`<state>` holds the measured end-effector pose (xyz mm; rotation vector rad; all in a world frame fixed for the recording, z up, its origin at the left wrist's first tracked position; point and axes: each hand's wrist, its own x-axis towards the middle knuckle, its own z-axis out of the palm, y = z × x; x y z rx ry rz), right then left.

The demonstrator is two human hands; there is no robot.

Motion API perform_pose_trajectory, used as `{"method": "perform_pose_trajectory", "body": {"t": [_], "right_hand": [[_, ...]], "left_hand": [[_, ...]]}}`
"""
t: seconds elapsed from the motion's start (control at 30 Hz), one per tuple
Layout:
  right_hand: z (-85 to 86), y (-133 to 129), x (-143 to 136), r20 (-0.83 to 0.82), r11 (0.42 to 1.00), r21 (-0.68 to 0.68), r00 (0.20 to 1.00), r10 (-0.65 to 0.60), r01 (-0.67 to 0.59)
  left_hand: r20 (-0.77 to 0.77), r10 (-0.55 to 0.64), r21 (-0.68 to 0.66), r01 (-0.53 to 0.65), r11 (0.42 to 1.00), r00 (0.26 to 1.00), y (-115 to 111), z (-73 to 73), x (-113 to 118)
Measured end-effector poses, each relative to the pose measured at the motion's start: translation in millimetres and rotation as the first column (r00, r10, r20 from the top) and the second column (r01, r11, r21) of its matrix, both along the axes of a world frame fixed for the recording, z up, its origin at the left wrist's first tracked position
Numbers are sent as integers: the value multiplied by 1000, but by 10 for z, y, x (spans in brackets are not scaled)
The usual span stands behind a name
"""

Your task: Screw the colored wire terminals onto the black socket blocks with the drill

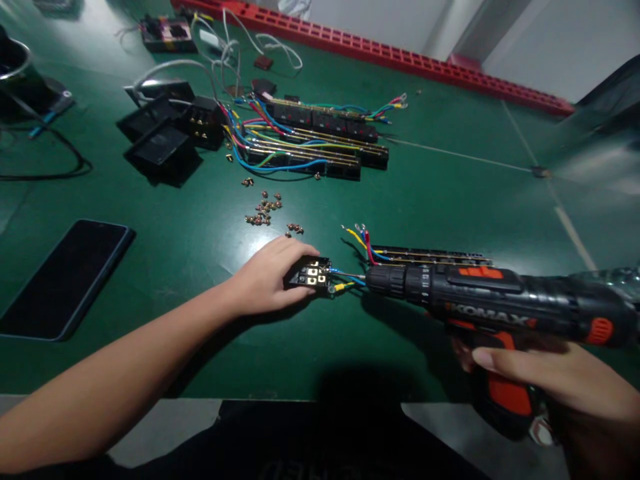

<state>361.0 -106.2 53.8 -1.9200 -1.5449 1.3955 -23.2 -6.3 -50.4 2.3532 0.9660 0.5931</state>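
Right now, the left hand (265, 277) has its fingers (300, 248) closed around a small black terminal block (313, 273) at the near middle of the table (225, 360), the thumb on its near side. Brass-coloured contacts show on the block's upper face, and blue, yellow and green wires (353, 277) lead from its right end toward the power drill (440, 290). The right hand (555, 377) grasps that drill by its handle, fingers wrapped around the grip. The tool is black with orange parts, bears the word KOMAX and lies level, its chuck pointing left at the block. Whether the tip of the bit touches a screw is too small to tell.

Just beyond the drill, a wired black strip (435, 257) lies on the table, with yellow, red and blue leads at its left end. Loose copper-coloured screws (263, 210) are scattered beyond the left hand, in several small groups. Farther off, more black strips (320, 143) lie side by side with coloured wires running along them, and dark box-shaped housings (163, 150) sit to their left. A dark-screened phone (70, 277) lies flat at the left, well apart from the block. Along the far edge runs a red slotted rail (380, 50), with pale cables (240, 47) on its near side.
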Motion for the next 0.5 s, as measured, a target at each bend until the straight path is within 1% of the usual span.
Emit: {"method": "perform_pose_trajectory", "body": {"t": [0.03,0.1,0.2,0.27,0.37,0.5], "right_hand": [[5,-1,-7,-31,999,-41,1000,-2,1],[15,-13,-34,-79,994,-106,996,-48,39],[51,-41,-127,-53,982,-124,987,-151,144],[88,-55,-200,-32,973,-126,979,-199,194],[129,-61,-268,-46,972,-112,976,-215,208],[121,-55,-271,-73,978,-78,977,-198,193]], "left_hand": [[5,0,1,0,1000,1000,0,0,1],[15,-2,4,2,1000,1000,0,0,0],[18,-9,3,9,1000,1000,4,3,-4],[17,-13,-3,13,1000,1000,6,3,-8],[16,-17,-5,17,1000,1000,7,-5,-11],[24,-22,3,22,1000,999,8,-21,-3]]}}
